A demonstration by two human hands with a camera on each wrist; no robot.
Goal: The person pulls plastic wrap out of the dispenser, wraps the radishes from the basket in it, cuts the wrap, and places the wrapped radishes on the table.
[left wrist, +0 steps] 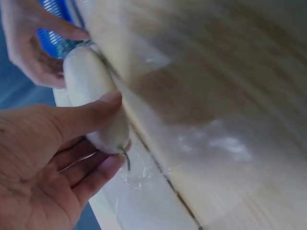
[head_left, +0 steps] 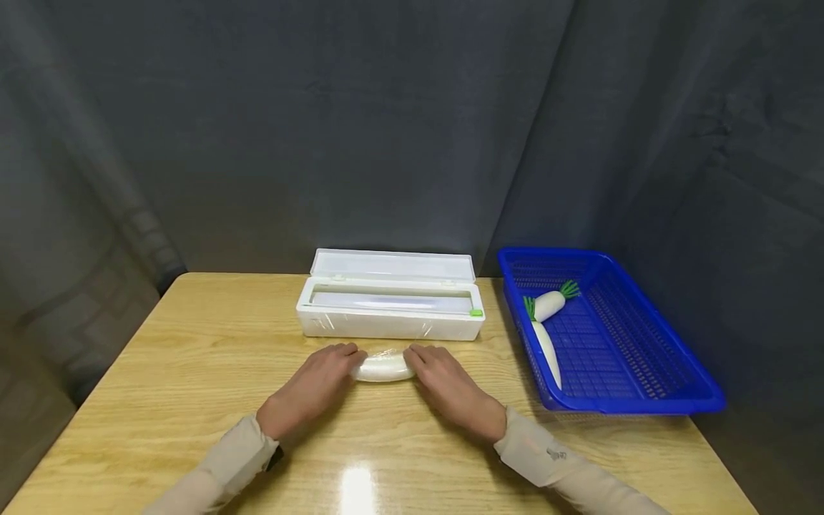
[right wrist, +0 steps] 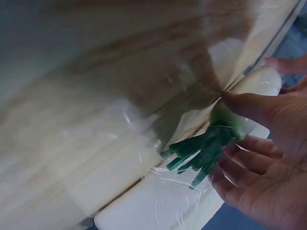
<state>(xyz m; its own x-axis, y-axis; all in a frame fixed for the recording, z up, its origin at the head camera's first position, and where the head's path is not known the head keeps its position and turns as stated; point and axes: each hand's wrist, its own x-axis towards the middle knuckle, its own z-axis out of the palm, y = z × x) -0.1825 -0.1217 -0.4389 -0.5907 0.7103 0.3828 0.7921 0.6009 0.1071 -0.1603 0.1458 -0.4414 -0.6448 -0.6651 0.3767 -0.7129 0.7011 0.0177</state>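
A white radish (head_left: 384,367) lies crosswise between both hands, with clear plastic film (head_left: 386,352) about it. My left hand (head_left: 315,383) grips its root end, thumb on one side and fingers on the other; a thin root tail shows in the left wrist view. At the other end, my right hand (head_left: 453,390) holds the radish near its green leaf stubs (right wrist: 204,151), which have crinkled film over them. Just beyond the hands stands a white cling film dispenser (head_left: 386,329) with its lid raised.
On the right of the wooden table (head_left: 193,357) stands a blue plastic basket (head_left: 669,343). Inside it, along the left side, lie a short radish (head_left: 549,306) and a long, slim radish (head_left: 547,354). A dark curtain (head_left: 399,129) hangs behind the table.
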